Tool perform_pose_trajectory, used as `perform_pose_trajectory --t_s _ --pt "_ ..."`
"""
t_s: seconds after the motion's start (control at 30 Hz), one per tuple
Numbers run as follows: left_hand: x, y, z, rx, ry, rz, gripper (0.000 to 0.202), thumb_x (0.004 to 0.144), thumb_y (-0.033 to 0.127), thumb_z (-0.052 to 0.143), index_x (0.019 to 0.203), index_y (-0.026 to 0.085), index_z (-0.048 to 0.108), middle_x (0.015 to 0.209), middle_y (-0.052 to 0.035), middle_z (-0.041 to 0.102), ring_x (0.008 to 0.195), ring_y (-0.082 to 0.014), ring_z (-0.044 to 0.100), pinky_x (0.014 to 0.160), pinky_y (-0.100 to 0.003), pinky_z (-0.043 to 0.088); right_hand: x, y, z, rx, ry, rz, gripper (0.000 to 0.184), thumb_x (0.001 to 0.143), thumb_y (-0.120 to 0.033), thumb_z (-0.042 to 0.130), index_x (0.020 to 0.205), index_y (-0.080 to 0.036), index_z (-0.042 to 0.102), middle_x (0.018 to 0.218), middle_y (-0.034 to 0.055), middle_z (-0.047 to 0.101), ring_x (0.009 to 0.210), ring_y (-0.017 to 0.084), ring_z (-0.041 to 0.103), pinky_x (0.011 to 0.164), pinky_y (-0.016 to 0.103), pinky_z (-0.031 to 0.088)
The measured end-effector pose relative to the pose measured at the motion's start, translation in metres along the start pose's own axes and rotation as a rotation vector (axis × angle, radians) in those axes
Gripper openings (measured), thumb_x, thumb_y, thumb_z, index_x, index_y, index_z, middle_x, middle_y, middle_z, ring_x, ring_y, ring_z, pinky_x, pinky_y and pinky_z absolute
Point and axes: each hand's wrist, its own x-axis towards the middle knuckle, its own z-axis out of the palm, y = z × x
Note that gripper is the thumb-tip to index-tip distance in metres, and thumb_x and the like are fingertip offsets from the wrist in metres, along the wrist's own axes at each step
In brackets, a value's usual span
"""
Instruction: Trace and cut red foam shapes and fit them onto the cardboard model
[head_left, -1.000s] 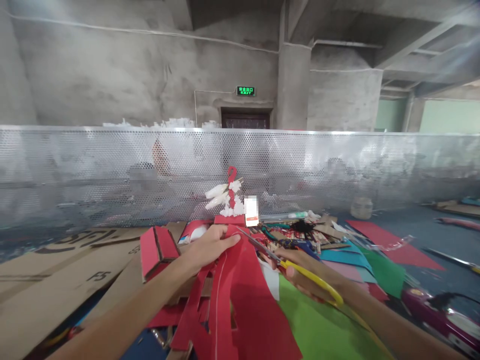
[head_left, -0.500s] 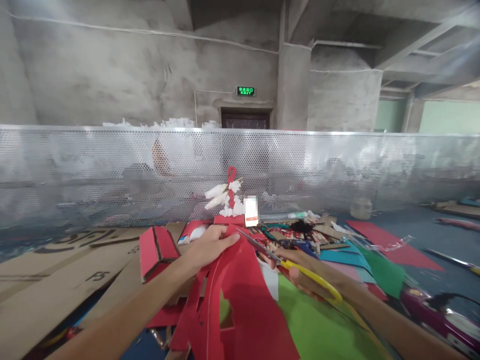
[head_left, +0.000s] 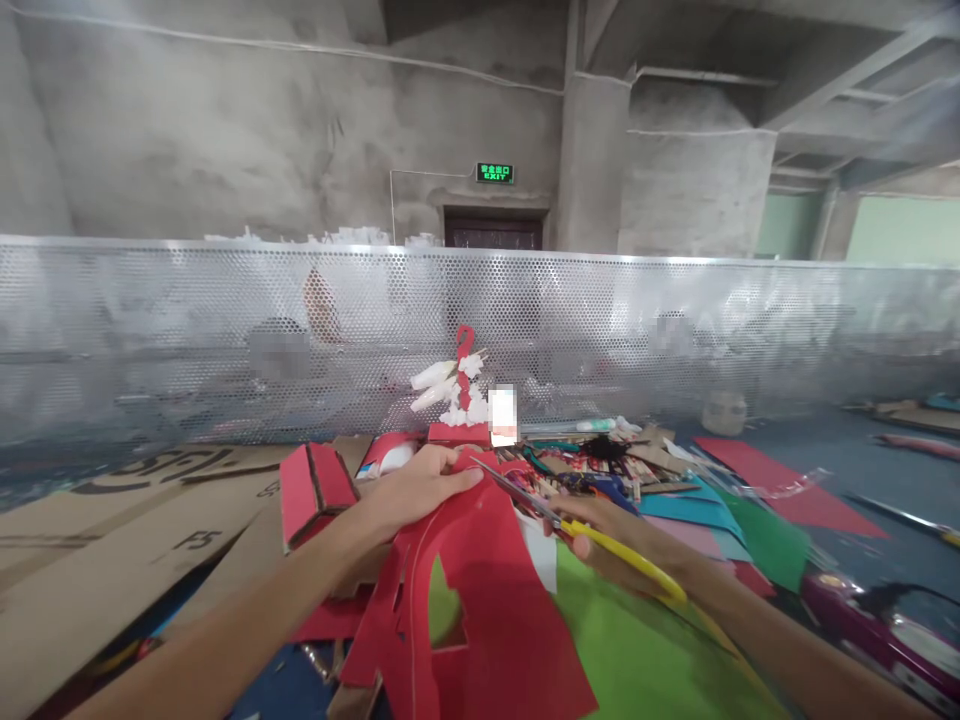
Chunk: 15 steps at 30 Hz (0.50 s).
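My left hand (head_left: 420,487) pinches the far end of a red paper sheet (head_left: 502,610), thumb on top. Cut-outs and a pale curved line show on the sheet, which hangs towards me. In my right hand (head_left: 615,535) is a pair of scissors with yellow handles (head_left: 637,567). Their metal blades point to the upper left and meet the sheet's far edge beside my left thumb. Whether the blades are fully closed is hard to make out. Beneath the sheet lies light green paper (head_left: 645,650).
Left are flat brown cardboard (head_left: 112,560) and a folded red cardboard piece (head_left: 319,490). A red-and-white flower model (head_left: 465,385) and a lit phone (head_left: 504,415) stand ahead. Several coloured sheets, a craft knife (head_left: 904,520) and a purple device (head_left: 885,640) lie right. A perforated metal screen (head_left: 600,330) crosses behind.
The view has tilted slightly downward. Both hands keep their grips, and the scissors stay at nearly the same place on the red sheet, whose lower part has shifted a little.
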Motion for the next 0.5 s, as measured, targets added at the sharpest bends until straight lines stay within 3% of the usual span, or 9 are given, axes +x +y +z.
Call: perform_pose_trajectory --t_s 0.3,0.5 --pt "0.0004 0.0015 0.0001 0.001 -0.044 -0.038 0.028 0.079 0.045 0.072 0.085 0.018 0.075 0.076 -0.0079 0.075 0.076 -0.0249 0.071 0.065 -0.032 0.052 0.0016 -0.0031 -0.0006 -0.043 0.022 -0.003 0.076 0.082 -0.089 0.032 0.093 -0.019 0.057 0.075 -0.0001 0.051 0.062 0.014 0.04 0.064 0.03 0.035" --pt "-0.0052 0.0064 0.0018 -0.259 -0.177 -0.076 0.04 0.076 0.04 0.08 0.107 0.018 0.069 0.104 -0.0113 0.075 0.092 -0.027 0.072 0.082 -0.038 0.056 -0.0003 -0.0045 -0.0017 0.022 0.039 0.125 0.07 0.081 -0.088 0.037 0.094 -0.022 0.055 0.073 0.001 0.052 0.056 0.013 0.045 0.05 0.026 0.037"
